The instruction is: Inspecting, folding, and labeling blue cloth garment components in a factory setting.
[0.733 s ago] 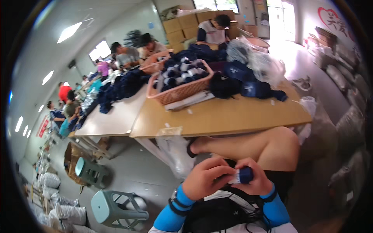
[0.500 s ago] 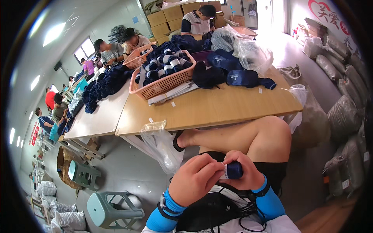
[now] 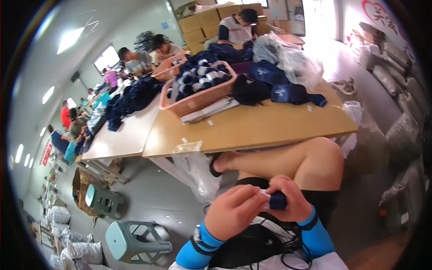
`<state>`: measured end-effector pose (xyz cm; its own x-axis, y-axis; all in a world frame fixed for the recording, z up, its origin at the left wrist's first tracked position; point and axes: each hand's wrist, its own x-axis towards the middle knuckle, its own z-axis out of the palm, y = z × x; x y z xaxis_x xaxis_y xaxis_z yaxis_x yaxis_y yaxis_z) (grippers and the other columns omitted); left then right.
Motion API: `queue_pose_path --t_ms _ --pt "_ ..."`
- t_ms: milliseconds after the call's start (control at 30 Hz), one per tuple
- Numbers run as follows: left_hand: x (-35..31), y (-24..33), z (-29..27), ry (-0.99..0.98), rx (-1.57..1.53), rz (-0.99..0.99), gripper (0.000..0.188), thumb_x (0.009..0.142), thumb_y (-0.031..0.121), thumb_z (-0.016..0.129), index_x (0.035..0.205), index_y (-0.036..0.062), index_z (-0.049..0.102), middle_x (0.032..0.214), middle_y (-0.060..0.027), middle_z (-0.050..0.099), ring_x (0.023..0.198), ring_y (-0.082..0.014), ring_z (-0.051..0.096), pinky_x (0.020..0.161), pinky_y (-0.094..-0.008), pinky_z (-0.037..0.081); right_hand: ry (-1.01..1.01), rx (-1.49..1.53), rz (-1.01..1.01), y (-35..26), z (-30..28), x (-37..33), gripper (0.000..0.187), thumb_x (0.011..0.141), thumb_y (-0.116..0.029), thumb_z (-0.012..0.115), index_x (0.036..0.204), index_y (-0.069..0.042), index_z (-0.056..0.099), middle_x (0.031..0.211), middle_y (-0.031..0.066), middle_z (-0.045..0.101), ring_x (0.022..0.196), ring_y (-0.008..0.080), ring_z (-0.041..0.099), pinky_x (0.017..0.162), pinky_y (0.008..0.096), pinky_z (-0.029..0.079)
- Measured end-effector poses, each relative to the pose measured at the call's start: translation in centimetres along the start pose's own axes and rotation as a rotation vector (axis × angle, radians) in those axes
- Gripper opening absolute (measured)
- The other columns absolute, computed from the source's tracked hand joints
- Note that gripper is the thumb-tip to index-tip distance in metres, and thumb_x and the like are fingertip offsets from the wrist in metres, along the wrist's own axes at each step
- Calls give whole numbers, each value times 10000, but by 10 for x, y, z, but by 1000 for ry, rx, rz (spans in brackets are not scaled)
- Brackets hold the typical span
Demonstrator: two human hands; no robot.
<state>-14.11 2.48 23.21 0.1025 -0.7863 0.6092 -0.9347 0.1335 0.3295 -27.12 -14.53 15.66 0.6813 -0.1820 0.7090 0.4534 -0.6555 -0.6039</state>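
Note:
A small navy fabric roll with a white band [image 3: 278, 201] is held above my lap. My right hand [image 3: 293, 199] wraps round its navy end. The fingertips of my left hand [image 3: 235, 212] are pinched together at the white band on the other side. What lies right under the left fingers is hidden. On the table, a pink plastic basket [image 3: 198, 101] is heaped with similar navy rolls with white bands [image 3: 204, 72]. To the basket's right lie navy caps [image 3: 288, 93].
The wooden table [image 3: 252, 126] stands in front of my crossed legs. A clear plastic bag [image 3: 194, 173] hangs from its edge. Green stools [image 3: 130, 240] stand at the left, filled sacks [image 3: 405, 130] at the right. Several people sit at the tables; one works across from me [image 3: 236, 30].
The whole view has shifted, so the scene sits slightly further right and lower. Both hands stay on the roll, with the left fingers still at its band.

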Motion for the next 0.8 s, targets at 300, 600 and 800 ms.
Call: queue_pose_path --t_ms 300,600,800 --pt "-7 -4 12 -82 -96 44 256 876 107 777 1105 45 683 1120 -123 680 937 -327 710 789 -405 613 17 -302 25 -4 -6 -14 468 677 -152 895 1038 -84 605 976 132 617 939 396 620 914 494 491" --pt "-13 -13 16 -45 -156 0 179 900 107 750 1038 32 664 1002 -120 619 881 -344 666 752 -431 575 36 -302 20 -1 7 -13 495 641 -123 908 1021 -85 592 949 134 604 945 406 593 893 488 472" --pt "-10 -18 15 -58 -153 16 154 935 123 722 1039 32 654 951 -121 587 847 -346 643 730 -431 555 -36 -377 -139 -8 -3 -2 332 939 -155 787 1167 -15 590 1023 205 637 862 385 656 761 459 536"
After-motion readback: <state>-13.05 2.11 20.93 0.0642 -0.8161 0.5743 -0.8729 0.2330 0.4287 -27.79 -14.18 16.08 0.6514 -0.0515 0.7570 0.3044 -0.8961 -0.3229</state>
